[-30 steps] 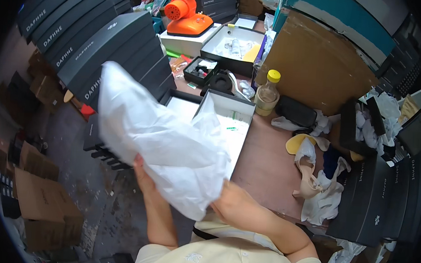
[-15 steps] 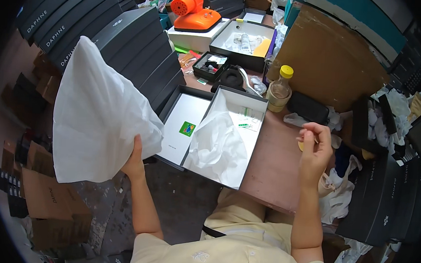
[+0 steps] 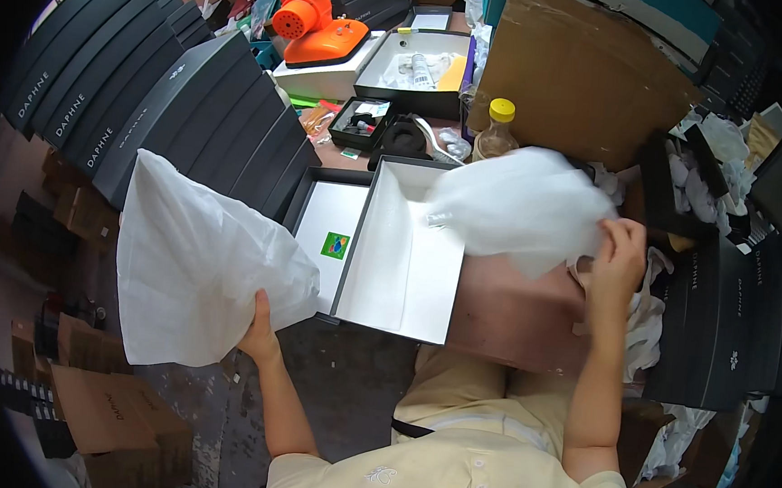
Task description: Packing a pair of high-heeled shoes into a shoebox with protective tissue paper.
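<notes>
2 tissue sheets gripped: left hand (image 3: 260, 336) fingers clamp one (image 3: 194, 267), right hand (image 3: 617, 260) another (image 3: 521, 203).

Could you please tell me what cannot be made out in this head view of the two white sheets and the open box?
- Right hand: its grip on the motion-blurred white sheet is unclear.
- Left hand: its fingers are hidden behind the large white sheet.
- Open box: its far right corner is covered by the blurred sheet.
- Bottle: its base is hidden by the blurred sheet.
</notes>
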`<state>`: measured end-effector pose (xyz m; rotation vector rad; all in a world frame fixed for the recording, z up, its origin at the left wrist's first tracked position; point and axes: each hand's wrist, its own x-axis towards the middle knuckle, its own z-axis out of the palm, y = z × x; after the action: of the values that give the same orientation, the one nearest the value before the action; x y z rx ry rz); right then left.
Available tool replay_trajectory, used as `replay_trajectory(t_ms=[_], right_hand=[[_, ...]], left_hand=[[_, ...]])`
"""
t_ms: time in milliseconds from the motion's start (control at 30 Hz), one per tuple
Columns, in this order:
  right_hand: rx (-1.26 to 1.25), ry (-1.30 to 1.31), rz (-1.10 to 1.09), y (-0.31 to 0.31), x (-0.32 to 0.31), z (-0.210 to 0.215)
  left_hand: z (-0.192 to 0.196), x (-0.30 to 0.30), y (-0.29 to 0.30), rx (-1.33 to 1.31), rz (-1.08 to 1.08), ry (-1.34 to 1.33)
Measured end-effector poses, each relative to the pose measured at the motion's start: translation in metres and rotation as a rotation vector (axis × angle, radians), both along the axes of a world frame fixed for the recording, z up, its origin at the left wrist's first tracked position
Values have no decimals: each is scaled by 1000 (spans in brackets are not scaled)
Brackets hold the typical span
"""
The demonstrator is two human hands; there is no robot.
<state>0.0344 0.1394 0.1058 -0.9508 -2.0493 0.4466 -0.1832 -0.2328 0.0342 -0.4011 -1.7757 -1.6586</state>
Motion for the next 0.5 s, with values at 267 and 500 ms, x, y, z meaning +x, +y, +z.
replay_trajectory(t_ms=[267, 500], right_hand=[[-227, -284, 713, -123, -109, -37], [-1106, -471, 513, -98, -213, -132]], left_hand=[[-1, 16, 10, 107, 0, -32], [-22, 36, 4, -22, -43, -125]])
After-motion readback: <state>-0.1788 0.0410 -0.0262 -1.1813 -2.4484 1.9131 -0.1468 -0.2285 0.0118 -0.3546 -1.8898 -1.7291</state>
